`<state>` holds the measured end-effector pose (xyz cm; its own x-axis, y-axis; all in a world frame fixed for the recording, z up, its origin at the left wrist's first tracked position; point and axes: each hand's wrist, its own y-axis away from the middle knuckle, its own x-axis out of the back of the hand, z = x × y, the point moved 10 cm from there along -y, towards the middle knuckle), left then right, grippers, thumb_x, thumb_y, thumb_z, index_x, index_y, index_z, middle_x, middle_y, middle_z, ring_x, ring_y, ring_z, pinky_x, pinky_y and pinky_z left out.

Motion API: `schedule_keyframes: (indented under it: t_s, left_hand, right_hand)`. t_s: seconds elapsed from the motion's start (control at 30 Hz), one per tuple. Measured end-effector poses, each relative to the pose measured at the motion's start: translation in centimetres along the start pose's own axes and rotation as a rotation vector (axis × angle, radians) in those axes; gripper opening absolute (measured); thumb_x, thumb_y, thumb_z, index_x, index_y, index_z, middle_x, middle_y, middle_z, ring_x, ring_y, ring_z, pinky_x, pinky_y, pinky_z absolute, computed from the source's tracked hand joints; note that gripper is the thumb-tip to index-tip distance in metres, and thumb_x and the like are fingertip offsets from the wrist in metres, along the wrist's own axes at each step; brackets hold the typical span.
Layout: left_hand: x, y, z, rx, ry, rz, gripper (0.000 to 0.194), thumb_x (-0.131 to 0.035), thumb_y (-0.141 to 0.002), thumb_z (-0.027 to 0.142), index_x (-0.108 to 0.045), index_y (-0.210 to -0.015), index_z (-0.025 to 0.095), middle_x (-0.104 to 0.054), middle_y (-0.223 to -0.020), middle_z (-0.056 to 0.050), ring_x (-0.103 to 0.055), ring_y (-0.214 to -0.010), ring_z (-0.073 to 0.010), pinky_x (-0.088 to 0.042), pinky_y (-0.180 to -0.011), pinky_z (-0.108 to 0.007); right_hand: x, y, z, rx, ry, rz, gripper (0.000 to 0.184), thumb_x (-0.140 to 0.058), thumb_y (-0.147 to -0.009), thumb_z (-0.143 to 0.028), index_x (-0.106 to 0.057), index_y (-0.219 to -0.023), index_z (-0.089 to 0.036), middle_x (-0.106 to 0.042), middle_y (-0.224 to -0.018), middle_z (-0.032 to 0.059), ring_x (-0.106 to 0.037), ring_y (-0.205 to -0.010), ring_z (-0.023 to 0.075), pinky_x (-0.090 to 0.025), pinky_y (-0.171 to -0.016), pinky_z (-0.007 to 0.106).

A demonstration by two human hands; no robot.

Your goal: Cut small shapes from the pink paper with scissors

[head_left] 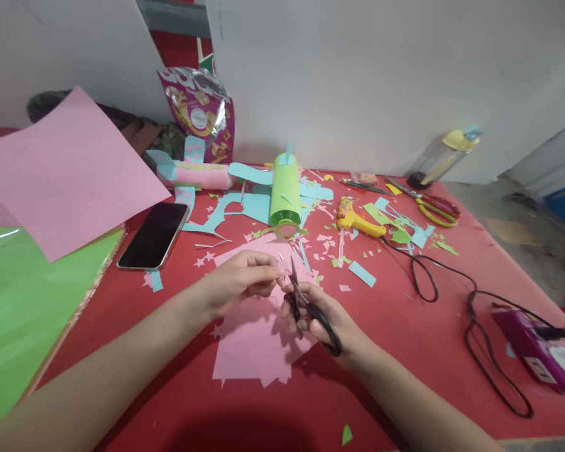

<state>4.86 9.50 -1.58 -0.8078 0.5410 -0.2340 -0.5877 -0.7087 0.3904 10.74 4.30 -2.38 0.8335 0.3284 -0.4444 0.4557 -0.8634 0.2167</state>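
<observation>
My right hand (317,314) is closed around the handles of black-handled scissors (324,329), whose blades point up and away from me and stand a little apart. Close to the blades, my left hand (247,279) pinches a small piece of pink paper (285,271), partly hidden by the fingertips. Beneath both hands lies a pink paper sheet (249,355) with ragged edges. Just beyond them stands a green paper tube (285,191) with light blue strips at its sides. A pink paper tube (202,176) with blue fins lies to its left.
A phone (155,235) and large green sheets (23,314) lie left, with a pink sheet (75,176) above. Rightward are a yellow glue gun (358,220), its cord, yellow-handled scissors (435,210), a bottle (445,160) and a purple power box (541,348). Paper scraps litter the red table (169,395).
</observation>
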Motion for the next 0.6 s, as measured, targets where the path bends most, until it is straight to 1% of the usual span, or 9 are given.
schedule_keyframes:
  t_s: [0.07,0.17,0.4,0.47,0.6]
  left_hand:
    - [0.0,0.0,0.0,0.001,0.008,0.007,0.019,-0.051,-0.065,0.023,-0.047,-0.049,0.014,-0.036,-0.042,0.007,-0.025,-0.04,-0.0034,-0.024,-0.043,-0.021]
    - [-0.1,0.0,0.0,-0.007,0.014,-0.001,0.018,-0.052,-0.065,0.022,-0.048,-0.05,0.013,-0.04,-0.044,0.006,-0.026,-0.04,-0.0035,-0.023,-0.043,-0.021]
    - [-0.2,-0.1,-0.2,-0.017,-0.009,-0.035,0.016,-0.053,-0.066,0.019,-0.054,-0.052,0.013,-0.049,-0.052,0.003,-0.034,-0.044,-0.004,-0.029,-0.046,-0.02]
    - [-0.1,-0.1,-0.1,-0.032,-0.058,-0.027,0.015,-0.052,-0.067,0.019,-0.056,-0.055,0.013,-0.051,-0.056,0.003,-0.036,-0.046,-0.0041,-0.032,-0.048,-0.02]
    - [-0.1,0.1,0.8,-0.09,-0.241,0.005,0.015,-0.051,-0.069,0.021,-0.058,-0.059,0.013,-0.055,-0.061,0.001,-0.043,-0.052,-0.0064,-0.037,-0.052,-0.02]
  right_hand:
    - [-0.1,0.0,0.0,-0.011,0.001,0.004,0.054,-0.066,-0.056,-0.046,-0.046,-0.099,-0.02,-0.051,-0.079,0.0017,-0.046,-0.063,0.0111,-0.035,-0.059,0.026]
    - [-0.2,0.0,0.0,-0.017,-0.002,0.003,0.055,-0.067,-0.055,-0.047,-0.046,-0.098,-0.02,-0.051,-0.078,0.0016,-0.046,-0.063,0.0114,-0.035,-0.059,0.026]
    - [-0.3,0.0,-0.1,0.002,-0.023,-0.005,0.053,-0.067,-0.056,-0.046,-0.046,-0.098,-0.021,-0.05,-0.077,0.0011,-0.044,-0.061,0.0108,-0.032,-0.057,0.026]
    - [-0.5,0.0,-0.1,0.006,-0.024,-0.024,0.052,-0.066,-0.058,-0.045,-0.046,-0.099,-0.02,-0.049,-0.079,0.0016,-0.045,-0.062,0.0109,-0.033,-0.059,0.026]
    - [-0.3,0.0,0.0,-0.001,-0.028,-0.009,0.052,-0.066,-0.058,-0.045,-0.047,-0.099,-0.02,-0.048,-0.08,0.0014,-0.046,-0.063,0.0106,-0.034,-0.059,0.025]
